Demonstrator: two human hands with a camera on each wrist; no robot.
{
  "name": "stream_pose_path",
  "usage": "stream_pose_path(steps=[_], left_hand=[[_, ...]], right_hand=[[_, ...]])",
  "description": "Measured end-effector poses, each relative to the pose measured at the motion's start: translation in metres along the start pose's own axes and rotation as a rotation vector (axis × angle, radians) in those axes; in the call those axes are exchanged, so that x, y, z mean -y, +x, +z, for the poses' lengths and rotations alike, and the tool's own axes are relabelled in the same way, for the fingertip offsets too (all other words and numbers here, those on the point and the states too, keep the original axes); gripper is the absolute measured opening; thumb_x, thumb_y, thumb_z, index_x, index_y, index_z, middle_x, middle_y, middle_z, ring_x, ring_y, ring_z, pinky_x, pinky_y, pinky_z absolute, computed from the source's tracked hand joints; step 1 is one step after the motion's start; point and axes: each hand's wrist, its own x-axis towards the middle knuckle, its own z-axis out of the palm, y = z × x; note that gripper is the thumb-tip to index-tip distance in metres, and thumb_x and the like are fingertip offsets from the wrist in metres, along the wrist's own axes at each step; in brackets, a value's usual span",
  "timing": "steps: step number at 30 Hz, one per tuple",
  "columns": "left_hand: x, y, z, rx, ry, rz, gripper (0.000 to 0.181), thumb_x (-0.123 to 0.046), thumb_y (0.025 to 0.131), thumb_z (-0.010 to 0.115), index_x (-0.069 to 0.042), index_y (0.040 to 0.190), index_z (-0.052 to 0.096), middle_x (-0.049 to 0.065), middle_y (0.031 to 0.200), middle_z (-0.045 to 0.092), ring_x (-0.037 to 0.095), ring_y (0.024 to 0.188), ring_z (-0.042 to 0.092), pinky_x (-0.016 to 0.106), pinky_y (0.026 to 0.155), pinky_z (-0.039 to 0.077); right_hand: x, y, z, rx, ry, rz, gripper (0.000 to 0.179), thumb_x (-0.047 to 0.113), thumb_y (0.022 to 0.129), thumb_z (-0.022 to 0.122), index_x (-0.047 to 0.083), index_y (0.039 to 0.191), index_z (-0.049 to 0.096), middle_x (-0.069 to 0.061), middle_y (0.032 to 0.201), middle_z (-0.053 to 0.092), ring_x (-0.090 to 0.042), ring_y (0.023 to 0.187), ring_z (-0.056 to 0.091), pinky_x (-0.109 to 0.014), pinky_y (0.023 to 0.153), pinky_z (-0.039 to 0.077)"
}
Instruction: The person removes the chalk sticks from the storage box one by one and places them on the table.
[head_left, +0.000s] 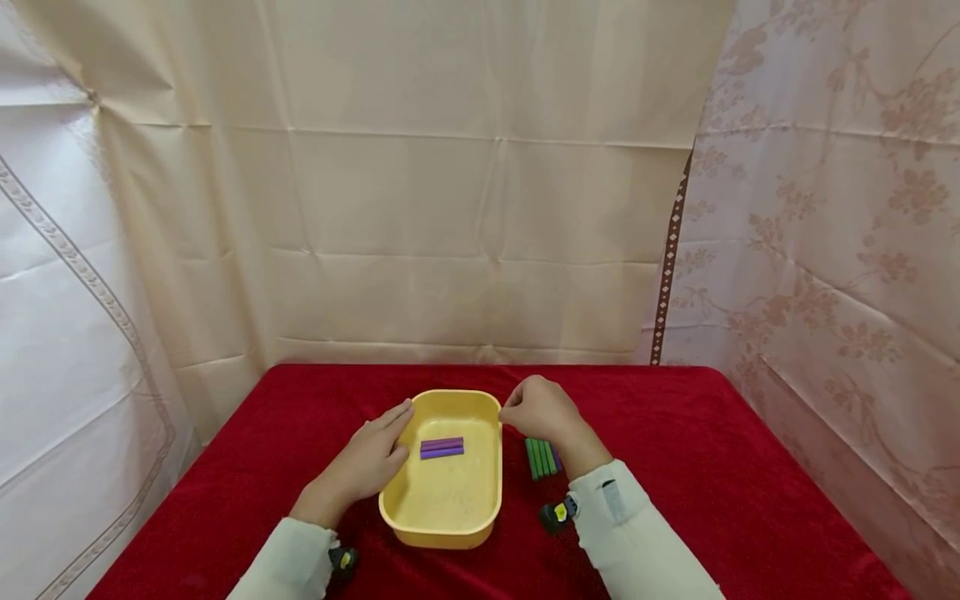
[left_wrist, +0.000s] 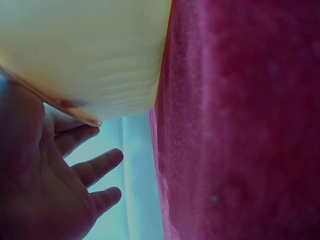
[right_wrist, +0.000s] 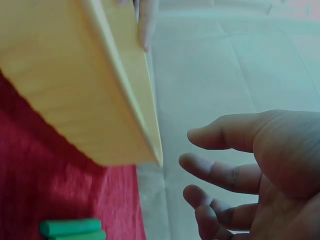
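A yellow plastic tub (head_left: 442, 500) stands on the red cloth between the two hands. Inside it lie a few purple sticks (head_left: 442, 453), side by side. My left hand (head_left: 366, 457) rests along the tub's left rim with its fingers extended and its thumb over the inside. At the right rim, near the far corner, is my right hand (head_left: 546, 408), its fingers loosely bent. The right wrist view shows nothing between the thumb and fingers of that hand (right_wrist: 240, 175). Just below it, several green sticks (head_left: 540, 458) lie in a row, with a violet stick (head_left: 557, 458) partly hidden by the wrist.
Red velvety cloth (head_left: 660, 467) covers the table. Beyond its far edge hangs a cream curtain (head_left: 405, 200), with a flowered curtain (head_left: 847, 233) on the right and a white curtain (head_left: 67, 333) on the left.
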Motion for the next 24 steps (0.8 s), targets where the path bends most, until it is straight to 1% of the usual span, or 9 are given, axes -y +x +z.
stream_pose_path(steps=[5,11,17,24], left_hand=[[0.001,0.001,0.0,-0.002,0.001,0.004,0.06,-0.019,0.103,0.052,-0.007,0.16,0.039,0.006,0.17,0.032,0.03,0.155,0.033,0.064,0.124,0.024],[0.002,0.001,-0.001,-0.007,0.004,0.018,0.06,-0.018,0.103,0.052,-0.006,0.16,0.039,0.008,0.169,0.033,0.031,0.155,0.033,0.066,0.123,0.025],[0.003,0.001,-0.001,-0.004,0.008,0.017,0.06,-0.018,0.102,0.053,-0.006,0.159,0.04,0.008,0.169,0.034,0.031,0.155,0.034,0.066,0.123,0.025],[0.004,0.002,0.001,0.004,0.009,0.017,0.06,-0.019,0.103,0.054,-0.006,0.159,0.04,0.006,0.169,0.033,0.029,0.155,0.033,0.066,0.123,0.025]], right_hand=[[0.011,0.006,0.006,-0.009,-0.005,-0.047,0.012,0.022,0.083,0.073,0.018,0.072,0.076,0.004,0.067,0.066,-0.013,0.061,0.053,-0.026,0.051,0.044],[0.023,0.012,0.017,0.026,-0.015,-0.097,0.014,0.022,0.083,0.075,0.018,0.069,0.075,0.005,0.065,0.065,-0.012,0.059,0.053,-0.026,0.051,0.045],[0.035,0.014,0.03,0.058,-0.023,-0.126,0.011,0.02,0.082,0.077,0.017,0.071,0.075,0.005,0.069,0.067,-0.013,0.063,0.057,-0.027,0.054,0.049],[0.039,0.017,0.046,0.066,-0.06,-0.183,0.01,0.019,0.08,0.081,0.015,0.073,0.076,0.006,0.071,0.068,-0.012,0.064,0.058,-0.025,0.055,0.05]])
